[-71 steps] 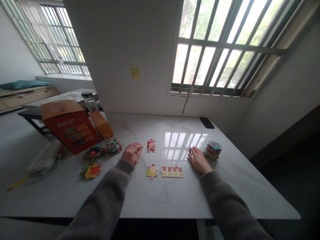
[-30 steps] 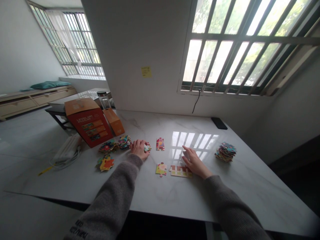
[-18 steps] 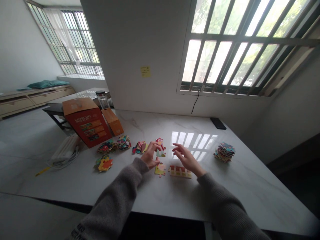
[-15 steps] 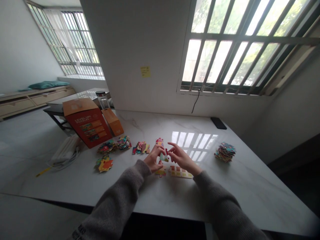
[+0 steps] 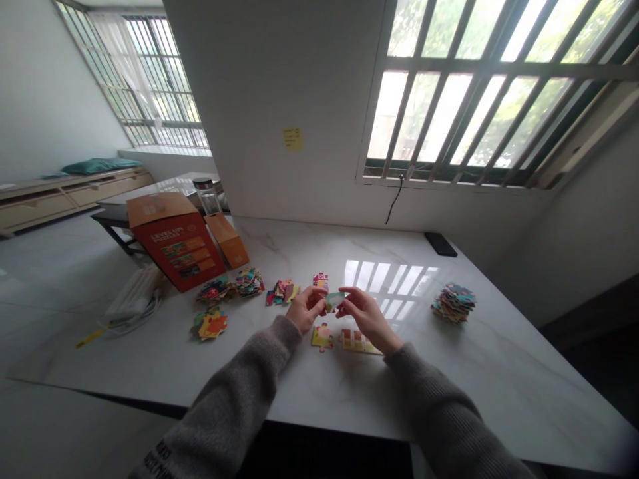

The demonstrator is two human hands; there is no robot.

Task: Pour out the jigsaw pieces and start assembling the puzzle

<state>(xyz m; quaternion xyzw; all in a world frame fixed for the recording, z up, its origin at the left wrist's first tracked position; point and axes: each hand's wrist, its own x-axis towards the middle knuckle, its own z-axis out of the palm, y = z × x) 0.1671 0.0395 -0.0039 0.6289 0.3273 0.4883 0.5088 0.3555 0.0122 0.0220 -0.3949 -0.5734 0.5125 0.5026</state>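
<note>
With the far edge of the table (image 5: 329,392) taken as 12 o'clock, both hands were found at one small green piece (image 5: 333,303), which lay between their fingertips in mid-view. The left hand (image 5: 306,311) had it at its 9 o'clock side, thumb and fingers brought close together; the right hand (image 5: 368,317) had its 3 o'clock side in a like narrow pinch. The print on this piece was partly hidden by the fingers; whether its lower edge met the table could not be told.

Positions read from the held piece: a red piece (image 5: 320,280) lay near at 11, partly covered by the left hand. A yellow-green piece (image 5: 322,336) lay flat at 7, knob towards 6. A fence strip (image 5: 355,340) lay at 5, its right part under the right hand. A small heap (image 5: 283,293) sat at 9, just beyond the left hand, with a mixed pile (image 5: 249,283) farther out on that line. An orange-topped pile (image 5: 212,324) lay between 8 and 9.

A tall stack (image 5: 453,303) stood at 3, well apart. Phone (image 5: 440,243): flat, between 2 and 3. Red box (image 5: 174,249): between 9 and 10, orange carton (image 5: 228,241) beside it.
</note>
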